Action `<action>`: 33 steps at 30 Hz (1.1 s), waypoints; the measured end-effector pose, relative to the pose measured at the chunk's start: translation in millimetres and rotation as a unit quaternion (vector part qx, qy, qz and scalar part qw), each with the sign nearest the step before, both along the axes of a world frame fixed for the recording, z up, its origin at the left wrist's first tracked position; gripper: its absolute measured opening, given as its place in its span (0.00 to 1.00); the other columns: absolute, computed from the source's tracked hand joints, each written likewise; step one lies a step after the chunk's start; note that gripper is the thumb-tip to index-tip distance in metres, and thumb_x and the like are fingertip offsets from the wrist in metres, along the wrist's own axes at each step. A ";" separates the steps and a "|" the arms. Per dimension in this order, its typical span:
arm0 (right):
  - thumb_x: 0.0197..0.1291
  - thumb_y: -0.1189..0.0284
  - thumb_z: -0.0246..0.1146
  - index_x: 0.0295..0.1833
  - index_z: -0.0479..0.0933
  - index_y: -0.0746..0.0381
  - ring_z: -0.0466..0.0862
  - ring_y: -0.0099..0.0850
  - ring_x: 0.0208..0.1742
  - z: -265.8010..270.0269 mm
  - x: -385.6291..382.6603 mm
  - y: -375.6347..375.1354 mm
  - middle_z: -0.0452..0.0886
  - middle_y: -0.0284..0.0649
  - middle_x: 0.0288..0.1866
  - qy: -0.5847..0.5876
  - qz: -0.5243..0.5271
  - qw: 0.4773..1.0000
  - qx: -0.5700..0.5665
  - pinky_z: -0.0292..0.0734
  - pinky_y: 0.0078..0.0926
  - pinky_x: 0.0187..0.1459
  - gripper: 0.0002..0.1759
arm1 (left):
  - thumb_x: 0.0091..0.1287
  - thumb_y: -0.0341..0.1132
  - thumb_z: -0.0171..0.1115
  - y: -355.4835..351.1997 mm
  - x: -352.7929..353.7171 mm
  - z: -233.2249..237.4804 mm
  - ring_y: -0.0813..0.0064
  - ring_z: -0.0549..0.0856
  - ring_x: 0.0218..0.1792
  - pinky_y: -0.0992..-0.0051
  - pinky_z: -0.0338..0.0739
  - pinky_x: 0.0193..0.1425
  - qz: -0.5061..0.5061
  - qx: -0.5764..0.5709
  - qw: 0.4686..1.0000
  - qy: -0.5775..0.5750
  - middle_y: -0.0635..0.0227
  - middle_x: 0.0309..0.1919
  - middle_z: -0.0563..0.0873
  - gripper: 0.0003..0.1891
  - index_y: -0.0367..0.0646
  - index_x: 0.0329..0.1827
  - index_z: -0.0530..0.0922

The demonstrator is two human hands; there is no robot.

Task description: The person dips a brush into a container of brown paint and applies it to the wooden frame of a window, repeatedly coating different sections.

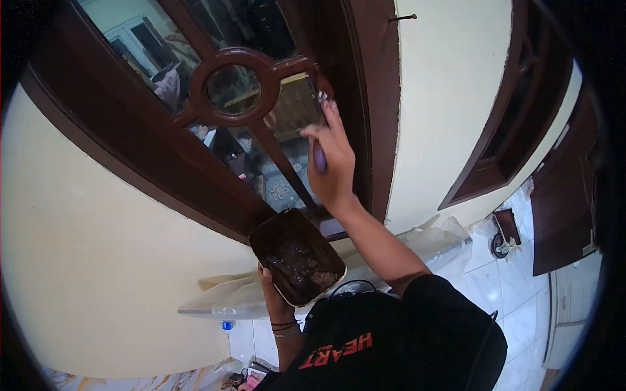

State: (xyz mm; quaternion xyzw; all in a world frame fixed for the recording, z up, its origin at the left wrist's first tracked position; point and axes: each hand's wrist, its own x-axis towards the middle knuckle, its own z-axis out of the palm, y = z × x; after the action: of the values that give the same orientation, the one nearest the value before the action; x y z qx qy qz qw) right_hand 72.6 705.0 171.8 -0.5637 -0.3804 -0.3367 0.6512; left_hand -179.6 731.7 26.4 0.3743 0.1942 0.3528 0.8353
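Note:
My right hand (331, 153) is closed round a brush with a purple handle (319, 158), its fingers raised near the brown frame (321, 81) of a glass-paned window. The brush's far end is hard to make out beside the fingertips. Below, my left hand (275, 293) grips the edge of a rectangular tray (298, 257) with a pale rim and dark brown, glossy paint in it. The tray is tilted under the window's lower edge. A round wooden ring (233, 86) joins the window bars to the left of my right hand.
Cream walls (111, 241) flank the window. A nail (407, 17) sticks out of the wall at the top. Plastic sheeting (430, 244) lies along the wall's foot. Another brown-framed window (479, 182) and a brown door (564, 208) stand at the right.

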 end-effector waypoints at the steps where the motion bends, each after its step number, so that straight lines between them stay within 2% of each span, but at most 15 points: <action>1: 0.57 0.90 0.61 0.42 0.78 0.68 0.71 0.58 0.72 0.1 1.6 4.7 0.78 0.66 0.60 0.012 -0.009 1.000 0.015 0.68 0.42 0.70 0.09 | 0.74 0.53 0.54 0.5 -2.9 0.4 0.60 0.71 0.71 0.60 0.70 0.73 0.004 0.008 1.000 0.002 0.60 0.71 0.69 0.33 0.47 0.76 0.59; 4: 0.56 0.90 0.62 0.46 0.78 0.66 0.69 0.63 0.71 -1.8 -6.9 6.7 0.71 0.68 0.67 0.018 0.003 0.998 0.052 0.70 0.47 0.68 0.13 | 0.74 0.59 0.50 2.7 -6.1 0.4 0.57 0.73 0.70 0.57 0.72 0.72 0.032 0.039 0.999 0.020 0.55 0.72 0.70 0.37 0.42 0.77 0.61; 7: 0.58 0.88 0.62 0.45 0.78 0.66 0.69 0.62 0.71 -1.9 -13.7 10.2 0.73 0.68 0.65 -0.007 -0.005 0.997 0.072 0.71 0.46 0.67 0.11 | 0.73 0.60 0.51 -4.1 -7.8 18.6 0.58 0.73 0.70 0.58 0.72 0.72 0.052 0.049 0.997 0.038 0.56 0.72 0.70 0.37 0.42 0.77 0.61; 10: 0.58 0.87 0.62 0.45 0.78 0.66 0.69 0.62 0.71 14.2 0.1 10.2 0.74 0.70 0.64 0.035 0.002 0.998 0.056 0.71 0.44 0.68 0.10 | 0.73 0.60 0.51 6.9 -19.2 1.0 0.59 0.73 0.70 0.58 0.71 0.73 0.030 0.036 0.998 0.038 0.58 0.72 0.71 0.37 0.44 0.77 0.62; 11: 0.62 0.86 0.60 0.43 0.78 0.69 0.73 0.56 0.71 19.3 -3.9 8.2 0.82 0.62 0.55 0.029 -0.010 0.998 0.049 0.72 0.39 0.65 0.05 | 0.73 0.60 0.51 8.2 -22.2 -2.4 0.59 0.73 0.70 0.58 0.71 0.73 0.030 0.037 0.998 0.037 0.58 0.72 0.71 0.37 0.44 0.77 0.62; 14: 0.62 0.85 0.61 0.43 0.77 0.70 0.74 0.55 0.71 15.4 -23.3 11.1 0.83 0.60 0.51 -0.036 -0.030 0.997 0.059 0.72 0.39 0.66 0.05 | 0.73 0.54 0.55 3.3 -19.6 4.8 0.59 0.70 0.72 0.58 0.69 0.74 0.024 0.013 1.000 -0.003 0.60 0.71 0.69 0.34 0.48 0.76 0.60; 15: 0.61 0.83 0.63 0.44 0.76 0.68 0.70 0.64 0.71 11.2 -26.3 14.5 0.72 0.73 0.64 -0.038 -0.009 0.998 0.051 0.70 0.49 0.68 0.06 | 0.72 0.55 0.55 3.4 -19.7 3.0 0.60 0.70 0.72 0.58 0.69 0.74 0.029 0.012 1.000 0.004 0.60 0.71 0.69 0.34 0.48 0.76 0.60; 19: 0.61 0.83 0.62 0.46 0.72 0.68 0.66 0.69 0.72 11.7 -18.6 38.7 0.67 0.77 0.67 -0.016 0.006 0.998 0.068 0.68 0.52 0.69 0.09 | 0.74 0.59 0.49 -0.2 -22.3 -1.6 0.61 0.74 0.68 0.60 0.72 0.71 0.032 0.014 0.999 0.008 0.59 0.70 0.73 0.34 0.45 0.74 0.64; 21: 0.62 0.84 0.61 0.47 0.69 0.68 0.60 0.73 0.73 15.3 -15.4 45.5 0.61 0.79 0.70 0.012 -0.026 0.999 0.025 0.65 0.54 0.70 0.10 | 0.75 0.58 0.49 -2.4 -23.5 -0.7 0.61 0.74 0.68 0.60 0.72 0.71 0.040 0.026 0.999 0.012 0.59 0.70 0.73 0.33 0.44 0.74 0.65; 22: 0.62 0.84 0.61 0.47 0.69 0.68 0.60 0.73 0.73 15.8 -17.3 46.4 0.61 0.79 0.70 0.011 -0.025 0.999 0.027 0.65 0.54 0.70 0.10 | 0.75 0.58 0.48 -1.2 -23.4 0.3 0.61 0.74 0.68 0.60 0.72 0.71 0.047 0.040 0.998 0.017 0.59 0.70 0.73 0.33 0.44 0.74 0.65; 24: 0.60 0.85 0.60 0.51 0.71 0.70 0.65 0.66 0.72 16.5 -21.5 47.0 0.72 0.72 0.64 -0.020 -0.065 0.997 0.044 0.64 0.48 0.72 0.13 | 0.76 0.58 0.48 2.5 -25.2 -5.1 0.61 0.75 0.68 0.60 0.72 0.71 0.053 0.020 0.998 0.007 0.59 0.69 0.73 0.32 0.43 0.73 0.66; 27: 0.59 0.86 0.60 0.50 0.71 0.69 0.64 0.67 0.73 21.5 -16.6 42.3 0.67 0.74 0.67 -0.018 -0.080 0.997 -0.009 0.64 0.47 0.72 0.13 | 0.76 0.57 0.48 3.5 -31.5 -15.6 0.61 0.75 0.67 0.60 0.73 0.71 0.069 -0.004 0.998 0.009 0.58 0.69 0.74 0.32 0.42 0.73 0.66; 29: 0.58 0.86 0.60 0.49 0.71 0.68 0.63 0.67 0.73 24.4 -16.4 34.7 0.67 0.74 0.67 -0.037 -0.082 0.996 0.015 0.65 0.47 0.72 0.13 | 0.76 0.57 0.47 8.1 -33.7 -15.4 0.61 0.76 0.67 0.59 0.73 0.71 0.081 0.000 0.997 0.011 0.58 0.68 0.75 0.32 0.42 0.73 0.66; 31: 0.59 0.87 0.59 0.46 0.72 0.67 0.63 0.66 0.73 29.2 -12.5 26.7 0.66 0.74 0.69 -0.052 -0.101 0.992 0.046 0.68 0.45 0.69 0.10 | 0.72 0.55 0.57 8.1 -36.3 -15.0 0.61 0.72 0.69 0.60 0.70 0.72 0.054 -0.009 0.998 -0.008 0.61 0.68 0.71 0.32 0.48 0.73 0.62; 33: 0.59 0.87 0.59 0.45 0.72 0.67 0.64 0.65 0.73 24.2 -7.0 25.3 0.67 0.74 0.68 -0.016 -0.089 0.995 0.038 0.69 0.43 0.67 0.10 | 0.72 0.54 0.56 8.8 -36.6 -18.2 0.61 0.72 0.69 0.59 0.71 0.72 0.064 -0.008 0.998 -0.002 0.60 0.68 0.71 0.32 0.48 0.73 0.61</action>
State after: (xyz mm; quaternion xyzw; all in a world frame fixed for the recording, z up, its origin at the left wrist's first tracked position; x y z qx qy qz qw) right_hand 65.6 730.4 196.0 -0.5649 -0.3258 -0.4164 0.6335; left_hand -216.2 740.6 8.2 0.3535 0.2189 0.4044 0.8146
